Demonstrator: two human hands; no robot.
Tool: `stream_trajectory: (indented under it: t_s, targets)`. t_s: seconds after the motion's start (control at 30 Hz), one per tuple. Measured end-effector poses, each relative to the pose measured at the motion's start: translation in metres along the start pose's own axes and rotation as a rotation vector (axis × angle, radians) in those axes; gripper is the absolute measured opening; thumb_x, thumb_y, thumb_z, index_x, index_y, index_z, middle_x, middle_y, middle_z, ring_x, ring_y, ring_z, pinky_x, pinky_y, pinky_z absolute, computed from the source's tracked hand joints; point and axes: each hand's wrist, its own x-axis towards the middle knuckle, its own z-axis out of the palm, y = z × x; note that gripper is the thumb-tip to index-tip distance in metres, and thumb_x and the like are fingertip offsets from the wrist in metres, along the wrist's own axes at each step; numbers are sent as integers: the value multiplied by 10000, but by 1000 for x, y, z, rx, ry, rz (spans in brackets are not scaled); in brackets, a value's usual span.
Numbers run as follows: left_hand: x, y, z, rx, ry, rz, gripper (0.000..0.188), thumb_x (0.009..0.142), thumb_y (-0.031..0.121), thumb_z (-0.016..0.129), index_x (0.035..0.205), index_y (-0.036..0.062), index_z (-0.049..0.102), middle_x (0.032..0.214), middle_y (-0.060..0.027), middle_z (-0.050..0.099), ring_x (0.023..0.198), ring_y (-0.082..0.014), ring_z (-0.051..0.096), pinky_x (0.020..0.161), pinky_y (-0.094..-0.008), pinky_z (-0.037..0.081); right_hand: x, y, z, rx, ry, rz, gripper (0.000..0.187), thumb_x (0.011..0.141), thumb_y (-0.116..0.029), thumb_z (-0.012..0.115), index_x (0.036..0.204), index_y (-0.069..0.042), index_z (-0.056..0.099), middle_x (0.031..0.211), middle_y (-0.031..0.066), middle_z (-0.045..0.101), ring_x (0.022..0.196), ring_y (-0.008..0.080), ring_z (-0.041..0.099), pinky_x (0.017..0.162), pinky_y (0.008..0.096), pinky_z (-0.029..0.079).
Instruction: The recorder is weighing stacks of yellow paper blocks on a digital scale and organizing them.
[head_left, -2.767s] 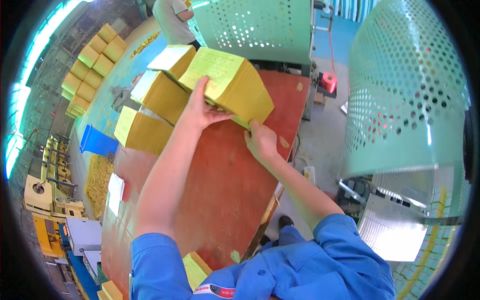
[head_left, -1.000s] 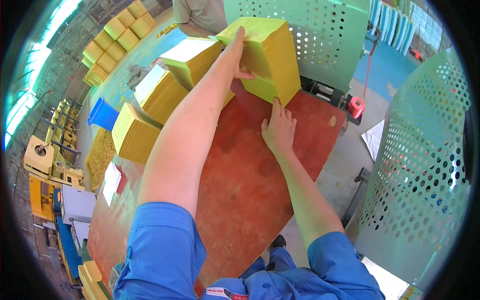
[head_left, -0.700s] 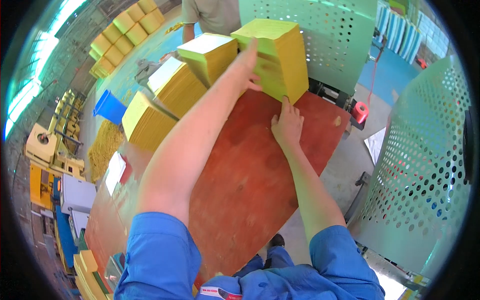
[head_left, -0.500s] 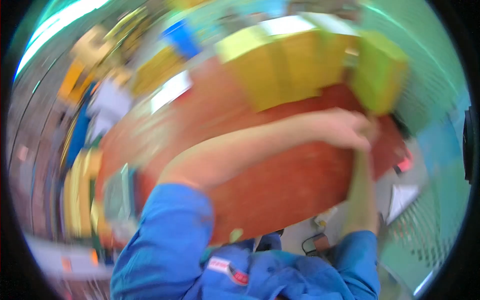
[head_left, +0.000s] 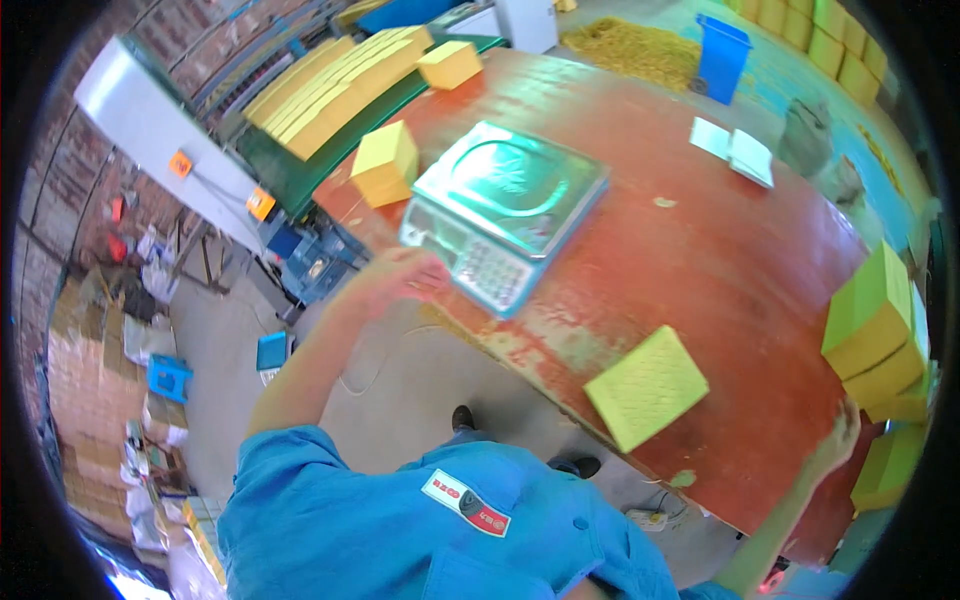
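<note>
My left hand (head_left: 402, 275) hovers at the near left corner of a digital weighing scale (head_left: 505, 190), fingers stretched out and slightly blurred, with nothing in them. The scale has a shiny metal pan and a keypad; its pan bears no load. Far to the right, my right hand (head_left: 846, 432) is low over the table beside stacked yellow blocks (head_left: 868, 315); its fingers are too small and blurred to read. Between the hands, a single yellow block with a dimpled top (head_left: 648, 388) lies near the table's front edge.
On the red table (head_left: 700, 260) a yellow block (head_left: 386, 165) stands left of the scale, with another (head_left: 450, 65) farther back. A green conveyor (head_left: 330, 155) carries a row of yellow blocks. White papers (head_left: 735, 150) lie at the back; a blue bin (head_left: 722, 58) stands beyond.
My view has swung left, bringing the scale into sight. My left hand has left the right-hand side, where it was close to my right hand, and is now by the scale.
</note>
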Motion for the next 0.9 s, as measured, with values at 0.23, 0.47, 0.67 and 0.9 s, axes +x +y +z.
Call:
stream_trajectory:
  t_s: [0.23,0.47,0.67,0.9]
  targets:
    - [-2,-83,-231,-294,370,25,358,929,350,615,1125,51,595,1062,-127,675,968,-236,661,816,-384,546,-263,-248,322,269,-835,-173,216,857,78,566,1029,-6,666,970,70,666,900,156,629,808,273,494]
    - [91,-31,-311,66,437,104,449,921,392,606,1192,35,584,1110,-118,660,1077,-239,613,897,-412,508,-429,-306,466,488,-1161,35,227,880,36,583,1099,9,639,977,107,671,915,172,655,823,301,515]
    - [253,-5,-318,887,596,491,586,919,463,541,1342,58,526,1299,-211,564,1249,-405,474,1076,-461,357,-463,-320,548,457,-1311,29,284,884,1,581,1166,19,606,1041,93,659,968,150,626,860,298,499]
    - [299,-36,-307,1193,501,291,658,949,524,462,1429,78,413,1457,-174,412,1367,-357,352,1070,-638,272,-516,-271,600,480,-1714,636,311,921,-219,628,1164,-25,633,1016,63,679,899,140,626,792,292,508]
